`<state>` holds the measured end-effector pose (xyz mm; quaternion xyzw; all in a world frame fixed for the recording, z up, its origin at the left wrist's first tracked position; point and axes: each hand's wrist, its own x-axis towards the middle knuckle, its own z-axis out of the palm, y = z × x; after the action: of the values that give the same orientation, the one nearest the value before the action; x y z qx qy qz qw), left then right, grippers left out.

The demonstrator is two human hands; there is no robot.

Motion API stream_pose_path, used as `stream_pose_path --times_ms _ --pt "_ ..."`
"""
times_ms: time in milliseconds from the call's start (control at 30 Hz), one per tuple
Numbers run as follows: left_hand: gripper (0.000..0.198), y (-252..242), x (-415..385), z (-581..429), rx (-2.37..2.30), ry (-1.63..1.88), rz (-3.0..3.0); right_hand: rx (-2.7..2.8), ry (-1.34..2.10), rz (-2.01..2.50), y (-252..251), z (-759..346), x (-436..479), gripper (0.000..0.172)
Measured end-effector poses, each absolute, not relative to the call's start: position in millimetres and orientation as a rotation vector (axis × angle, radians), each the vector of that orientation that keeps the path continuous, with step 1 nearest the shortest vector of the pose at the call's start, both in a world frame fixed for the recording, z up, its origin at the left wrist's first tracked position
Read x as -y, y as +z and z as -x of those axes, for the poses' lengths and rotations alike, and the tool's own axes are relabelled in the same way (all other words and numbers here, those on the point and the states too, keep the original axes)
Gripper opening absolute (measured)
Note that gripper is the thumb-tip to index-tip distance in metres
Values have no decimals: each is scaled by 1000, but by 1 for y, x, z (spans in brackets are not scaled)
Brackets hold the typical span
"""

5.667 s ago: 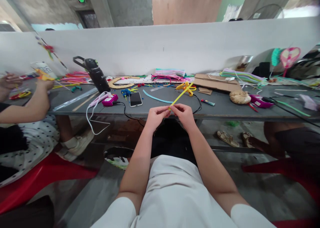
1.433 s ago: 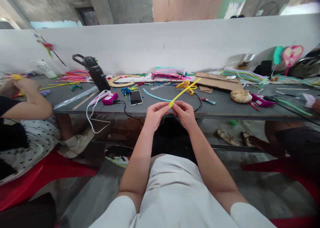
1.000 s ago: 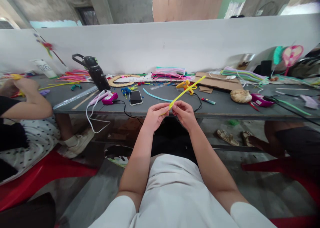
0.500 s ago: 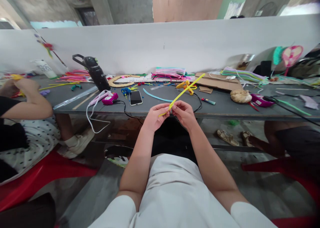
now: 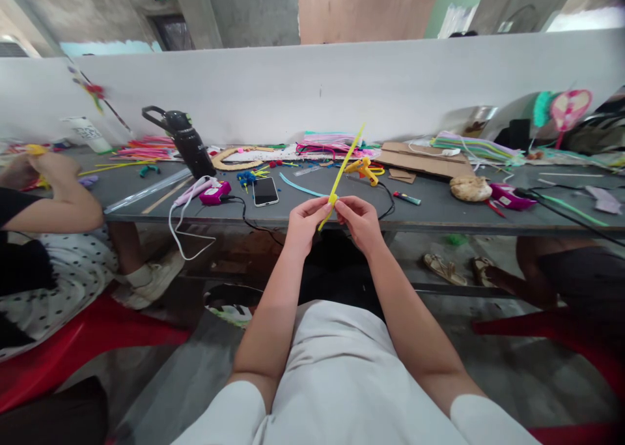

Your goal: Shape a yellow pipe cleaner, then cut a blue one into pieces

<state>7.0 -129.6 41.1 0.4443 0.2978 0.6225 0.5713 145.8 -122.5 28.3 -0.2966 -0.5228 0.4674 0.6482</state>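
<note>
The left hand (image 5: 305,225) and right hand (image 5: 360,222) are close together at the near edge of the desk (image 5: 430,215), fingertips pinching a yellow strip (image 5: 346,166), its long end toward one o'clock. From them, a glue gun (image 5: 364,170) lies at one o'clock, a phone (image 5: 265,191) at nine.

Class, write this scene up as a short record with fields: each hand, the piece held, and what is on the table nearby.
Left hand: pinching the yellow strip
Right hand: pinching it too, beside the left
Strip's pose: slanting upward, longer end pointing away
Table, left: phone, black bottle
Table, beyond hands: blue strip, yellow glue gun
Table, right: cardboard
</note>
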Motion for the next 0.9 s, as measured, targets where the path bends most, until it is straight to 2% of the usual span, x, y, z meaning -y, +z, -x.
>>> stream_pose_path --times_ms 333,900 --pt "39 39 129 1 -710 1365 -1306 1263 911 772 25 -148 122 22" --pt "33 38 129 2 -727 1326 -1038 1386 986 763 27 -152 124 15"
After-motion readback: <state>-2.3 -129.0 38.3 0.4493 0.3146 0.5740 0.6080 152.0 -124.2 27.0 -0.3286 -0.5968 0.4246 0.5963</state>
